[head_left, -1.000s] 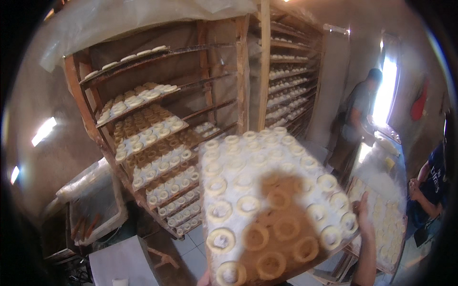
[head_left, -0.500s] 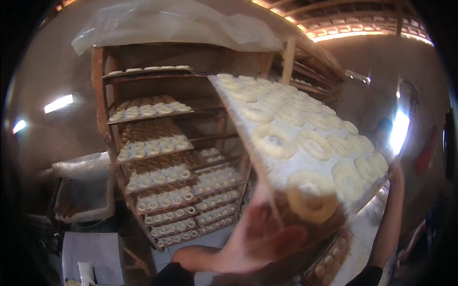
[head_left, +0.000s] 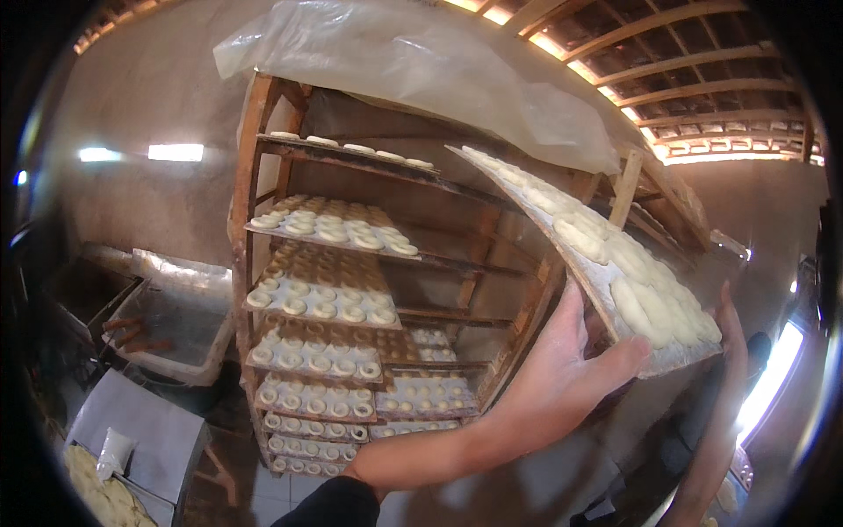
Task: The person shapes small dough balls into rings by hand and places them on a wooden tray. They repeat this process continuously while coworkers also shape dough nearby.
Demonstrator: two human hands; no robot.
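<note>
A long floured tray (head_left: 599, 279) of pale dough rings (head_left: 637, 263) is held up between my two hands, at the right of the rack. It is raised to about the height of the upper shelves, and I see its top at a slant. My left hand (head_left: 584, 351) grips the near left edge, thumb on top by the corner and the other fingers mostly hidden beneath. At the right edge my right hand (head_left: 731, 325) holds on, fingers pointing up; its grip is partly hidden by the tray. The wooden rack (head_left: 250, 167) stands ahead with similar trays on its shelves.
Clear plastic sheeting (head_left: 421, 61) drapes over the rack's top. The upper right shelf rail (head_left: 465, 263) carries no tray at its near part. A plastic bin (head_left: 176, 325) sits at left, with a grey-covered surface (head_left: 140, 430) in front. A bright window (head_left: 771, 378) is at far right.
The tray has risen and tipped, so its top shows at a flatter angle. Both hands keep hold of it. The rack has shifted rightward in view.
</note>
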